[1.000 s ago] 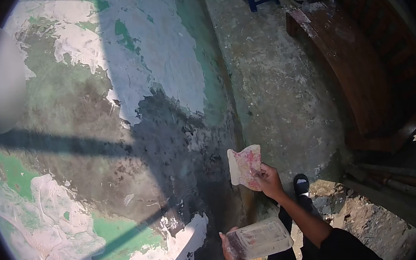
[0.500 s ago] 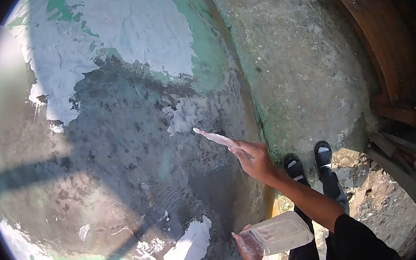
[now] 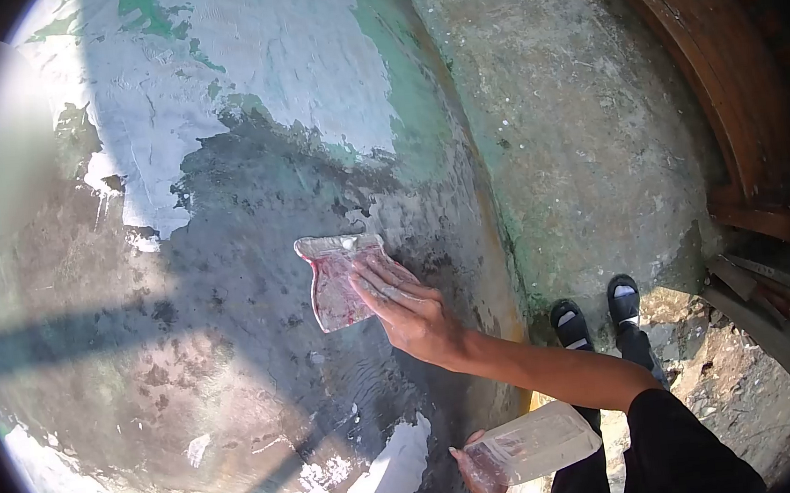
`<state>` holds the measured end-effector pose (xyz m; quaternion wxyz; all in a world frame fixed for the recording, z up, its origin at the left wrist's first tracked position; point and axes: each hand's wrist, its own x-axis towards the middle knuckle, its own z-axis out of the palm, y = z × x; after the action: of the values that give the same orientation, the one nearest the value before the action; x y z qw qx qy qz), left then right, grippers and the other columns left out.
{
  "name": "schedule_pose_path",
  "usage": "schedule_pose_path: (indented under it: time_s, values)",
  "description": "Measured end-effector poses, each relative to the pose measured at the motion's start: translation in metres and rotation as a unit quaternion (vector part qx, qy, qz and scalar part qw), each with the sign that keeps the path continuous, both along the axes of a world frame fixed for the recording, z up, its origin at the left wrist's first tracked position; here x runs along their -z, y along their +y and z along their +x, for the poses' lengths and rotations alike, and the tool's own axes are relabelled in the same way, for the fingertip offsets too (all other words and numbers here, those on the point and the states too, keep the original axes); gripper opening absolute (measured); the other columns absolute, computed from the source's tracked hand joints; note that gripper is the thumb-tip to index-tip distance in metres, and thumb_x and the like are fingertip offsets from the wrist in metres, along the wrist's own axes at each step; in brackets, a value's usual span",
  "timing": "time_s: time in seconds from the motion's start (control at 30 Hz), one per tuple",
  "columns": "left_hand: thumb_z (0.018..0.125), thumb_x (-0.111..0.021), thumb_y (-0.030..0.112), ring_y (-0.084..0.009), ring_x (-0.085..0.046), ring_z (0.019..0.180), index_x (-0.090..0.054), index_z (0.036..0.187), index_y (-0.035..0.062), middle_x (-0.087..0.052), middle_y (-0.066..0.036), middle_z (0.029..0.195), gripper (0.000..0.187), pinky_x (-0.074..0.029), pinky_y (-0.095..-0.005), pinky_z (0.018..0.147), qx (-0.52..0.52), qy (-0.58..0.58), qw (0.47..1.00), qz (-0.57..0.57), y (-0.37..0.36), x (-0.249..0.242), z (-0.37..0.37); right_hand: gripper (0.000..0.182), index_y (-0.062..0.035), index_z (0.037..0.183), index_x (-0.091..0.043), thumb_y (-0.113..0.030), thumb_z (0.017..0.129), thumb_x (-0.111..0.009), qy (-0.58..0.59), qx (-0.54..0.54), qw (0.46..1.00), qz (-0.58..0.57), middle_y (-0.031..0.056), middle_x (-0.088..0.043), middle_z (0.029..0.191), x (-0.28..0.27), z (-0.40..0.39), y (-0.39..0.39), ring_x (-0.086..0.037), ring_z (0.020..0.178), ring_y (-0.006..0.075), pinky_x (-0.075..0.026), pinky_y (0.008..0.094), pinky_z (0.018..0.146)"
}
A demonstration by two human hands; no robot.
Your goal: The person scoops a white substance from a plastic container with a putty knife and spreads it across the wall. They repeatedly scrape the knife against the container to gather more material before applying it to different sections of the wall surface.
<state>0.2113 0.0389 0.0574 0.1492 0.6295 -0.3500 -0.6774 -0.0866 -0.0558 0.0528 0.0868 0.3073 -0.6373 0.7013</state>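
Note:
My right hand grips a putty spreader, a flat plate with curved sides, smeared white and reddish. Its broad face lies over the grey bare part of the wall, and a small white lump sits near its top edge. White residue coats my fingers. Lower down, my left hand is closed on the end of a translucent plastic tub that has whitish smears inside. Part of that hand is hidden by the tub.
White filler covers the wall's upper part, with green paint beside it. A concrete floor runs along the right. Brown wooden furniture stands at the far right, above some planks. My sandalled feet are near the wall's base.
My right hand has moved left and turned the spreader from edge-on to broad face showing against the wall. The left hand keeps its hold on the tub; the view has shifted slightly.

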Motion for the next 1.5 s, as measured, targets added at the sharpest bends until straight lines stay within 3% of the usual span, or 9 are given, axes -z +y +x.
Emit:
schedule_pose_path:
  time_s: [0.07, 0.27, 0.43, 0.6, 0.83, 0.97, 1.3, 1.4, 1.5]
  values:
    - [0.090, -0.040, 0.069, -0.0374, -0.061, 0.094, -0.046, 0.121, -0.0045, -0.059, -0.023, 0.105, 0.080, -0.053, -0.0536, 0.081, -0.028, 0.016, 0.999, -0.005, 0.000, 0.003, 0.011, 0.056, 0.0035, 0.128, -0.054, 0.009, 0.072, -0.061, 0.023, -0.012, 1.000, 0.014, 0.0202, -0.057, 0.129, -0.001, 0.011, 0.000, -0.055, 0.121, 0.0344, -0.045, 0.0447, 0.103]
    - [0.088, -0.043, 0.069, -0.0409, -0.061, 0.094, -0.046, 0.121, -0.0053, -0.056, -0.026, 0.109, 0.081, -0.053, -0.0553, 0.082, 0.007, 0.021, 1.000, -0.004, 0.004, -0.009, -0.004, 0.055, 0.0013, 0.127, -0.055, 0.008, 0.074, -0.063, 0.034, -0.092, 0.995, -0.006, 0.0182, -0.058, 0.128, -0.002, 0.010, 0.040, -0.056, 0.120, 0.0330, -0.047, 0.0423, 0.101]
    - [0.089, -0.043, 0.068, -0.0411, -0.062, 0.094, -0.047, 0.120, -0.0051, -0.057, -0.025, 0.108, 0.080, -0.053, -0.0560, 0.081, -0.002, 0.023, 1.000, -0.001, 0.005, 0.001, 0.008, 0.054, 0.0030, 0.125, -0.056, 0.011, 0.073, -0.062, 0.008, -0.005, 1.000, -0.016, 0.0182, -0.060, 0.125, -0.017, -0.023, 0.034, -0.058, 0.116, 0.0329, -0.050, 0.0412, 0.098]
    - [0.089, -0.043, 0.068, -0.0399, -0.061, 0.096, -0.048, 0.118, -0.0055, -0.058, -0.025, 0.107, 0.079, -0.053, -0.0555, 0.082, -0.004, 0.015, 1.000, -0.016, 0.007, 0.004, 0.015, 0.055, 0.0018, 0.128, -0.055, 0.007, 0.074, -0.063, 0.045, -0.054, 0.997, 0.006, 0.0191, -0.053, 0.135, -0.019, 0.010, 0.001, -0.051, 0.126, 0.0309, -0.042, 0.0419, 0.107]
    - [0.089, -0.045, 0.067, -0.0374, -0.061, 0.094, -0.050, 0.117, -0.0050, -0.059, -0.023, 0.106, 0.078, -0.052, -0.0538, 0.083, -0.013, 0.026, 0.999, 0.020, 0.013, 0.006, 0.017, 0.055, -0.0017, 0.127, -0.057, 0.008, 0.073, -0.063, 0.027, -0.074, 0.996, -0.034, 0.0146, -0.058, 0.130, -0.009, 0.013, 0.051, -0.058, 0.118, 0.0277, -0.045, 0.0424, 0.104]
    - [0.088, -0.047, 0.066, -0.0358, -0.061, 0.095, -0.051, 0.116, -0.0052, -0.060, -0.021, 0.105, 0.077, -0.052, -0.0520, 0.083, -0.020, 0.015, 1.000, 0.002, 0.019, 0.004, 0.015, 0.054, 0.0005, 0.126, -0.057, 0.010, 0.073, -0.060, -0.151, -0.047, 0.987, 0.017, 0.0204, -0.061, 0.121, 0.007, -0.014, 0.034, -0.063, 0.107, 0.0342, -0.054, 0.0379, 0.091]
    - [0.088, -0.046, 0.067, -0.0339, -0.062, 0.093, -0.052, 0.116, -0.0066, -0.061, -0.021, 0.104, 0.079, -0.053, -0.0505, 0.083, -0.038, 0.025, 0.999, 0.012, 0.025, 0.009, 0.028, 0.056, -0.0006, 0.127, -0.057, 0.016, 0.074, -0.058, -0.057, -0.100, 0.993, 0.000, 0.0194, -0.063, 0.119, 0.021, 0.008, 0.047, -0.067, 0.101, 0.0308, -0.055, 0.0307, 0.077]
    - [0.089, -0.045, 0.067, -0.0339, -0.062, 0.094, -0.051, 0.117, -0.0069, -0.061, -0.021, 0.104, 0.079, -0.053, -0.0502, 0.083, -0.034, 0.031, 0.999, 0.025, 0.028, 0.012, 0.031, 0.054, 0.0001, 0.127, -0.057, 0.015, 0.075, -0.058, -0.055, -0.005, 0.998, -0.025, 0.0194, -0.062, 0.122, 0.002, -0.022, 0.040, -0.066, 0.104, 0.0296, -0.055, 0.0303, 0.076]
    - [0.090, -0.039, 0.068, -0.0402, -0.062, 0.096, -0.049, 0.119, 0.0046, -0.058, -0.018, 0.108, 0.071, -0.053, -0.0576, 0.079, 0.030, 0.031, 0.999, -0.005, 0.029, 0.019, 0.043, 0.056, 0.0000, 0.130, -0.055, 0.014, 0.075, -0.059, -0.039, -0.018, 0.998, -0.040, 0.0212, -0.058, 0.126, -0.011, -0.039, 0.014, -0.061, 0.112, 0.0315, -0.053, 0.0331, 0.087]
